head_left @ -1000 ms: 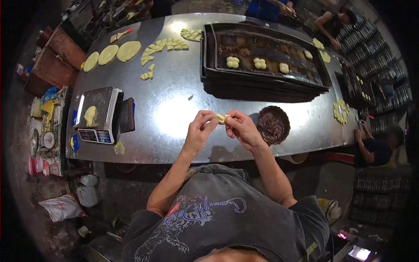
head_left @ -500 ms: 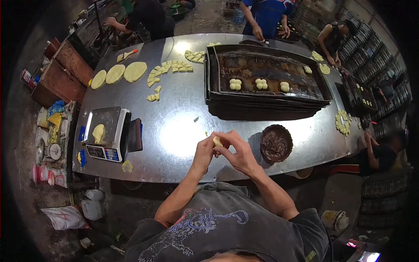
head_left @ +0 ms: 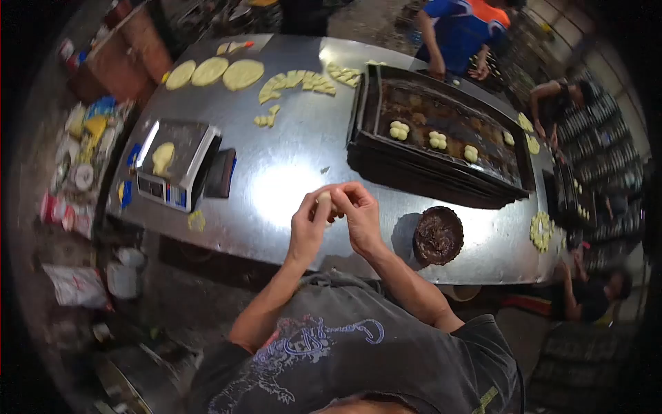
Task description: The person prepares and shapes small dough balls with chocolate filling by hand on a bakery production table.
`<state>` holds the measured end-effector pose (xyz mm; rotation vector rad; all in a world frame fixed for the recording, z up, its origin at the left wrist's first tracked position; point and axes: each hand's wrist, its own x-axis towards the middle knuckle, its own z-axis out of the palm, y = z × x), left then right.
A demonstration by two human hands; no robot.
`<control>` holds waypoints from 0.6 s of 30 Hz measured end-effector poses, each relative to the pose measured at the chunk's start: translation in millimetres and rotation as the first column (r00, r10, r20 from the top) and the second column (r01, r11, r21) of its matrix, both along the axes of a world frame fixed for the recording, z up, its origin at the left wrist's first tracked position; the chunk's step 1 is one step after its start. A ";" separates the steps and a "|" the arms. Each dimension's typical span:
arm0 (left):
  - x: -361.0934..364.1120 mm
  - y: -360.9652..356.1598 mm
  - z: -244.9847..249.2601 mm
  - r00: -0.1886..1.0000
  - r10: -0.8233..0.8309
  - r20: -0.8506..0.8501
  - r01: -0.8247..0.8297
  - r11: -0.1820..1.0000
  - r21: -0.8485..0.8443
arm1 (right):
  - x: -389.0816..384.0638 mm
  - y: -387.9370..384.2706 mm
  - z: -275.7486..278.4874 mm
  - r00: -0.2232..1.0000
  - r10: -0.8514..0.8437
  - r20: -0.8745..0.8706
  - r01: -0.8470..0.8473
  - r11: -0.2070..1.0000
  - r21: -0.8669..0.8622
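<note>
Over the front of the metal table, my left hand (head_left: 309, 222) and my right hand (head_left: 358, 213) meet, fingers closed around a small piece of dough (head_left: 324, 198). Most of the dough is hidden by my fingers. To the right of my hands stands a round bowl of dark brown filling (head_left: 439, 235). Behind it, a stack of dark baking trays (head_left: 441, 169) carries several clustered dough balls (head_left: 437, 140) on the top tray. Cut dough pieces (head_left: 296, 83) lie in an arc on the table beyond my hands.
A digital scale (head_left: 172, 162) with a dough lump on it sits at the left, beside a dark block (head_left: 221, 173). Flat dough rounds (head_left: 243, 74) and a brush (head_left: 234, 47) lie at the far left. Across the table stands a person in blue and orange (head_left: 462, 31); others work at the right.
The head view has turned and tilted, shifting the whole scene. Both my hands stay together on the dough, with the fingers repositioned and the dough now more covered.
</note>
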<state>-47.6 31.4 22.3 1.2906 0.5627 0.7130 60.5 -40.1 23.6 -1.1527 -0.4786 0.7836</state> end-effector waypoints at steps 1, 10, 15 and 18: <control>-3.8 4.7 -1.2 0.998 0.039 0.049 -0.037 0.998 -0.046 | -13.7 6.0 6.4 1.000 0.011 0.024 -0.010 0.999 -0.032; -53.1 32.0 3.5 0.997 0.073 0.020 -0.072 0.997 -0.033 | -32.1 47.5 13.6 0.470 0.038 0.882 0.036 0.997 -0.063; -51.9 48.5 -20.1 0.998 0.001 0.059 -0.003 0.999 0.033 | -40.6 70.7 23.1 0.956 0.292 0.017 -0.289 0.953 -0.089; -49.8 59.7 -28.3 0.988 -0.129 0.084 0.143 0.973 -0.180 | -27.4 76.1 -7.5 0.977 0.196 0.080 -0.179 0.967 -0.184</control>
